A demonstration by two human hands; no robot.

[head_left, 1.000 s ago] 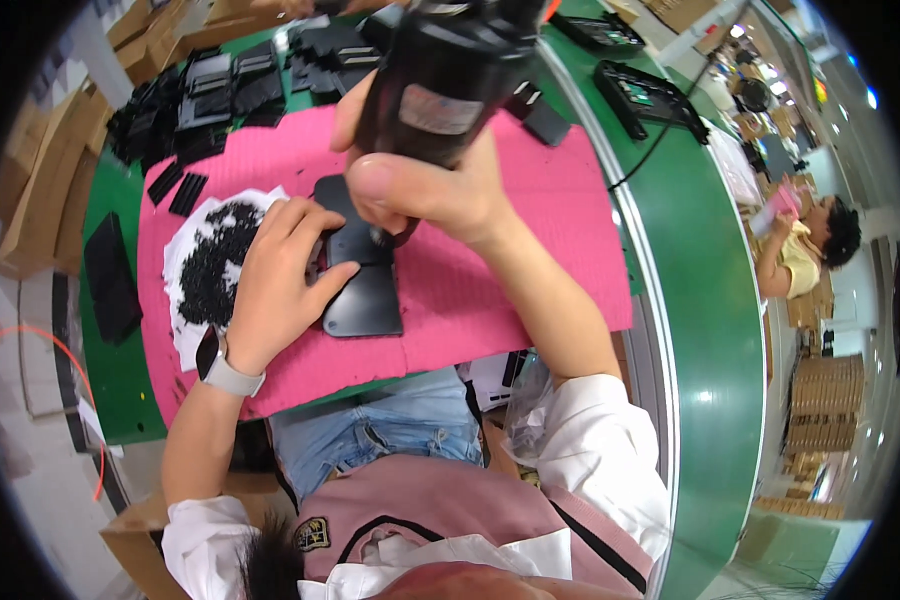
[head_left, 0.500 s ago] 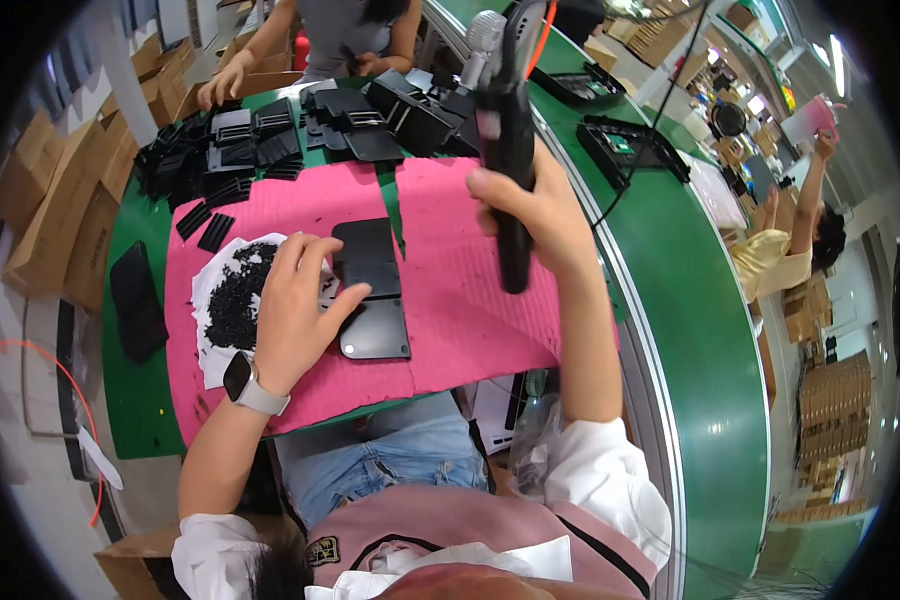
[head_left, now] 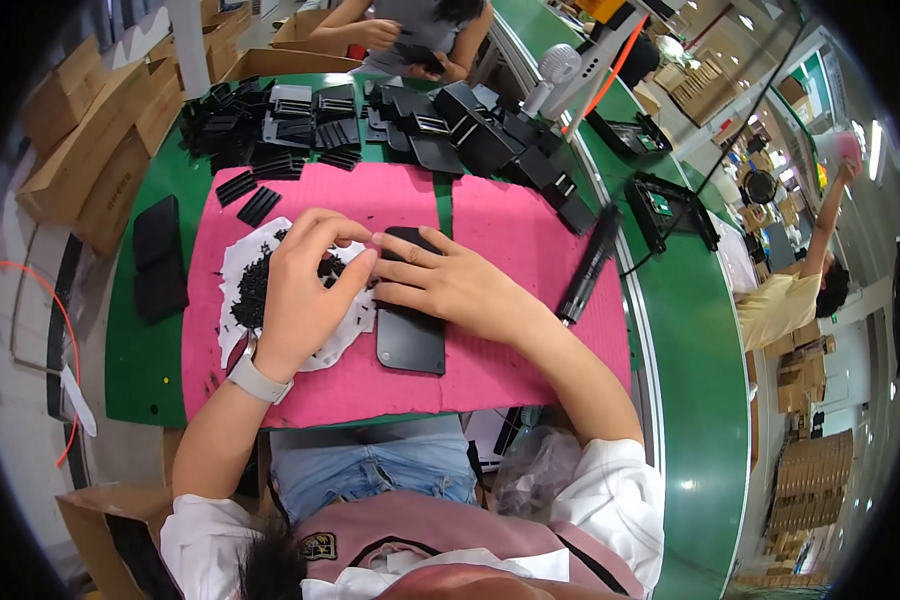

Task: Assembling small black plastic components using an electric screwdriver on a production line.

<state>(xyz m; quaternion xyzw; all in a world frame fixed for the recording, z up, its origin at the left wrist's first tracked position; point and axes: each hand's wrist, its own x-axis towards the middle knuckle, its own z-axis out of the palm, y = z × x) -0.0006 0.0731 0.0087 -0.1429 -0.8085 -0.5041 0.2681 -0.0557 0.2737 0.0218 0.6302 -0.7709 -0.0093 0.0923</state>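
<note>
Black flat panel (head_left: pixel 410 340) lies on the pink mat (head_left: pixel 530 250), near the mat's centre and close to the person's body, its long side running away from the person. Its far end is covered by both hands.

Left hand (head_left: pixel 305 290): rests partly on the white sheet (head_left: pixel 232 262) and partly on the panel's far left corner. Fingers are curled, with the tips drawn together at the panel's edge. Whether the grip is pinching one of the small parts cannot be told; the fingertips hide it. A pale watch (head_left: pixel 255 378) sits on this wrist.

Right hand (head_left: pixel 450 285): lies flat across the far end of the panel, fingers extended to the left and meeting the left fingertips. Grip is released; nothing is enclosed in it, the hand only presses on the panel.

Small black parts (head_left: pixel 255 285) are heaped on the white sheet, just left of the panel and partly under the left hand.

Black electric screwdriver (head_left: pixel 588 265) lies on the mat to the right of the right hand, apart from it, its cable running away toward the far side.

Green surface (head_left: pixel 140 350) carries the mat. Stacks of black plastic housings (head_left: pixel 440 130) stand at its far edge. Two black flat pieces (head_left: pixel 158 258) lie on the surface left of the mat. Cardboard boxes (head_left: pixel 90 130) stand further left.

A second person's hands (head_left: pixel 410 45) work at the far end of the surface.
</note>
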